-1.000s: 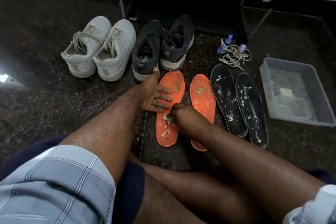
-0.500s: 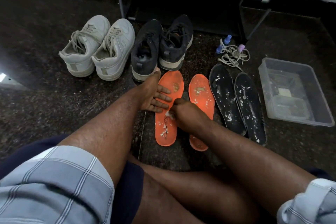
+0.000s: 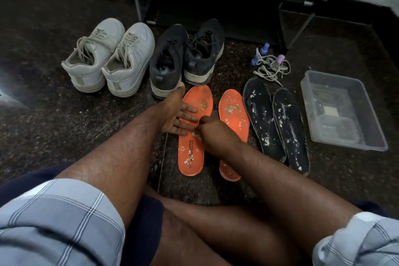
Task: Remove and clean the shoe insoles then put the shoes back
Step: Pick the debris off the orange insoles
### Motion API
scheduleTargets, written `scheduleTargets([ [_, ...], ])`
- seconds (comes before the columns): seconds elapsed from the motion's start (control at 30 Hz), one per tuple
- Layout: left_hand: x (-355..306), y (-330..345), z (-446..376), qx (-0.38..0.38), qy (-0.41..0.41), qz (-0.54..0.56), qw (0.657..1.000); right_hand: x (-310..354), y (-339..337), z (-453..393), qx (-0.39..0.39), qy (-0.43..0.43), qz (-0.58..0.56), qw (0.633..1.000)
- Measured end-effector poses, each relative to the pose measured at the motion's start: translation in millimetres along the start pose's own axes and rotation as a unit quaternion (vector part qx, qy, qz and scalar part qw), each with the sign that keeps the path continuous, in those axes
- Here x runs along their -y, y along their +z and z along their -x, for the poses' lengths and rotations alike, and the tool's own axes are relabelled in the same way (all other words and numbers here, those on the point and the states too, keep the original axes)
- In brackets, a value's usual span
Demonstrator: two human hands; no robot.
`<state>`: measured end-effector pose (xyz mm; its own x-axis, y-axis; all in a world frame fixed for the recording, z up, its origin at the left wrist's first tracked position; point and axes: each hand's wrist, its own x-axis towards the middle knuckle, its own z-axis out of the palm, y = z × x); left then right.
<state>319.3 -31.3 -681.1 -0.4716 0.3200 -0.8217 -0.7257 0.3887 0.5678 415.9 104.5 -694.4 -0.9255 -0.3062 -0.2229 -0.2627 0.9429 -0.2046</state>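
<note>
My left hand (image 3: 174, 114) flat, pinning the orange insole (image 3: 192, 136); right hand (image 3: 210, 130) pinching a white wipe (image 3: 196, 134) against it.

Four insoles flat on the dark speckled floor in a row, toes pointing away: left orange insole (image 3: 194, 134) with black printed lettering, white flecks near the heel and a brownish patch near the toe, partly covered at mid-length; right orange insole (image 3: 232, 119) just beside it, similarly flecked and stained, its heel half hidden; two black insoles (image 3: 262, 119) (image 3: 289, 129) to the right, side by side, heavily spattered with white. Beyond them, upright with heels toward the viewer: white sneakers (image 3: 108, 58) laced, touching each other, and dark sneakers (image 3: 185, 56) close together, the left one's heel just beyond the left orange insole's toe.
</note>
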Motion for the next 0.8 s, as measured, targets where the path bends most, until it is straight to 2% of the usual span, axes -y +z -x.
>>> scheduleTargets([
  [0.1,-0.4,-0.1,-0.7,-0.003,0.001,-0.003,1.000,4.0,-0.2,4.9,0.049,-0.021,-0.007,0.999],
  [0.27,0.1,0.0,-1.8,0.003,0.002,-0.001,1.000,5.0,-4.4,2.1,-0.003,0.019,-0.004,1.000],
  [0.4,-0.4,0.7,-1.0,-0.003,0.003,-0.003,1.000,7.4,-3.5,6.0,0.057,-0.008,-0.035,0.998],
  [0.57,-0.2,1.8,-0.1,0.002,0.004,0.004,1.000,2.1,-6.7,3.6,0.003,0.022,-0.039,0.999],
  [0.8,-0.6,1.3,1.0,-0.006,0.015,0.031,0.999,-5.5,1.8,3.8,0.020,0.004,-0.060,0.998],
])
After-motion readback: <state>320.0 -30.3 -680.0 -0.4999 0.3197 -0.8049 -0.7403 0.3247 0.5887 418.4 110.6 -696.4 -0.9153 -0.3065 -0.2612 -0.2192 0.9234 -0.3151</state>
